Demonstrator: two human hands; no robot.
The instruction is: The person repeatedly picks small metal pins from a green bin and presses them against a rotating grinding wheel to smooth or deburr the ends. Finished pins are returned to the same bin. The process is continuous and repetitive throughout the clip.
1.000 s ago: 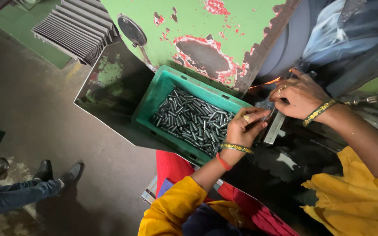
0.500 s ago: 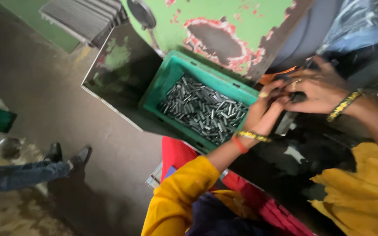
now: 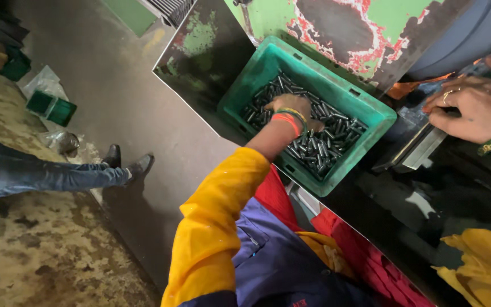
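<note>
Metal pins (image 3: 313, 142): dark, short cylinders heaped loose in the crate, filling its floor.
Crate (image 3: 370, 116): teal-green plastic, rectangular, slotted rim; sits on a dark ledge against the chipped green-and-red machine panel (image 3: 336, 28).
Left hand (image 3: 294, 108): reaches down into the crate, palm on the pins, fingers curled into the heap; cannot tell whether any pin is grasped. Red and yellow bangles at the wrist.
Right hand (image 3: 473, 105): well apart from the crate, fingers bent and pressing on a dark machine part.
Floor: small green box (image 3: 51, 108) and a clear plastic bag (image 3: 58, 139) near another person's legs (image 3: 46, 173).
</note>
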